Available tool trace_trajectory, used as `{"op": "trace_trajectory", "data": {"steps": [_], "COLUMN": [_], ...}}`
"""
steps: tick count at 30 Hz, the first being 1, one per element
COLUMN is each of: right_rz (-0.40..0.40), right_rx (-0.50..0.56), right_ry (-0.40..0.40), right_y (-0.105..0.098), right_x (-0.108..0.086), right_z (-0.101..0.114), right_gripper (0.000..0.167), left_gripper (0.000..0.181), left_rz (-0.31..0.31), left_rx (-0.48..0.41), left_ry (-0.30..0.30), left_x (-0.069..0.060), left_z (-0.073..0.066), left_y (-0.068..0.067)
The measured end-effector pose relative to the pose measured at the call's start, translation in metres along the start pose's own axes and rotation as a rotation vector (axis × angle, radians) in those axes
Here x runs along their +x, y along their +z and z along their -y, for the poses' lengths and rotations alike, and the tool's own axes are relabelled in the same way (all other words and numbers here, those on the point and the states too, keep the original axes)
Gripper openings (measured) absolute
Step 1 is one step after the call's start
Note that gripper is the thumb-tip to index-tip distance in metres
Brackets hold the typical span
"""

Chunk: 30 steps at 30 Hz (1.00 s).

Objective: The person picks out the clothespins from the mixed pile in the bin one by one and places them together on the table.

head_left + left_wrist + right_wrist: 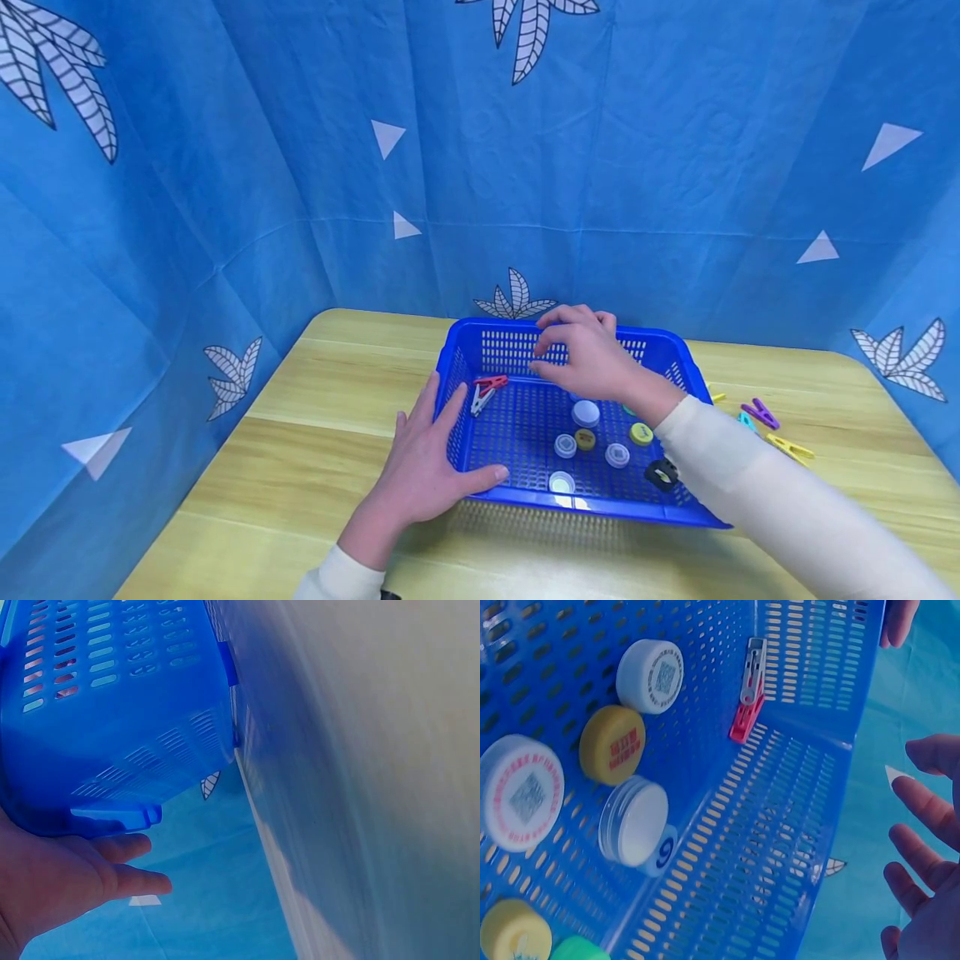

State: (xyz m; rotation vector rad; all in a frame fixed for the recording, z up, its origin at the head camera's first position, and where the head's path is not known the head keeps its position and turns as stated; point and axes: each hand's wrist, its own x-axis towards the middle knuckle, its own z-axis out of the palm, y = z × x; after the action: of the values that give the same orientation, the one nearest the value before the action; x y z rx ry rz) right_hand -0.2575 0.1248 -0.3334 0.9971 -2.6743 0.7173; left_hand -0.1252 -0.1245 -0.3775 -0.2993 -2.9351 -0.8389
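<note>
A blue plastic basket [637,517] with slotted walls stands on the table. My left hand [423,467] lies at its left front corner, fingers spread and thumb along the rim. Over the back part of the basket hovers my right hand [588,354], its fingers loosely bent with nothing between them. Inside, a red clothespin [491,382] and a grey clothespin [481,402] lie at the left end. Several bottle caps are on the basket floor, among them a gold cap [613,745], a yellow cap [641,433] and a white cap [566,446].
Right of the basket, on the wooden table [330,375], lie a purple clothespin [761,413], a yellow clothespin [790,449] and a teal clothespin [747,422]. A blue patterned curtain [510,167] hangs behind the table and at its sides. A black object [662,475] shows beside the right sleeve.
</note>
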Motion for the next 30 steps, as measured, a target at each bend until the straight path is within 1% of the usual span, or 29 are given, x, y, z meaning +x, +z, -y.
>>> {"op": "trace_trajectory", "data": {"steps": [4, 10, 18, 24, 30], "right_rz": [0.008, 0.0, 0.01, 0.037, 0.069], "right_rx": [0.009, 0.023, 0.021, 0.021, 0.016], "right_ry": [0.002, -0.012, -0.021, -0.037, -0.027], "right_y": [0.004, 0.009, 0.021, 0.03, 0.039], "right_x": [0.003, 0.007, 0.013, 0.019, 0.023], "right_z": [0.003, 0.007, 0.007, 0.009, 0.011], "right_gripper": [0.008, 0.007, 0.008, 0.007, 0.008], "left_gripper": [0.121, 0.122, 0.121, 0.121, 0.12], "left_rz": [0.0, 0.008, 0.006, 0.011, 0.005], "left_rx": [0.001, -0.002, -0.006, -0.005, -0.001], "left_ry": [0.004, -0.006, -0.002, 0.001, 0.01], "left_x": [0.0, 0.001, 0.0, 0.0, 0.0], "left_z": [0.001, 0.001, 0.001, 0.001, 0.001], "left_y": [0.001, 0.001, 0.001, 0.001, 0.0]}}
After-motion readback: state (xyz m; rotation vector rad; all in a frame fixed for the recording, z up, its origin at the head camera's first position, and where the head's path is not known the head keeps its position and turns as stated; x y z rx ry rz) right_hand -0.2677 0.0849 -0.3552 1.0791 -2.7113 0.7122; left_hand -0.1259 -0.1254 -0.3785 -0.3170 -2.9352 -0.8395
